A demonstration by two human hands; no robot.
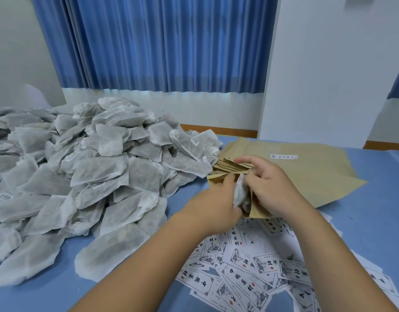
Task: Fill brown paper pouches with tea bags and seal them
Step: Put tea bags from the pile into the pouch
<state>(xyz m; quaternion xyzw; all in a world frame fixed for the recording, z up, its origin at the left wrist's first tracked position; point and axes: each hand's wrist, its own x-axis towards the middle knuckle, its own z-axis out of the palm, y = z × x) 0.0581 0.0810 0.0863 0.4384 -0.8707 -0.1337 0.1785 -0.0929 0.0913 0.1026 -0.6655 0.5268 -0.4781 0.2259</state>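
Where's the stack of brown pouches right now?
In the head view, the pouch stack lies right of centre, just beyond the right hand, between the tea bag pile and the large brown paper bag.

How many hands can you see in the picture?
2. The left hand grips a white tea bag at the mouth of the brown pouch. The right hand, just right of it, holds that pouch. No other hands show.
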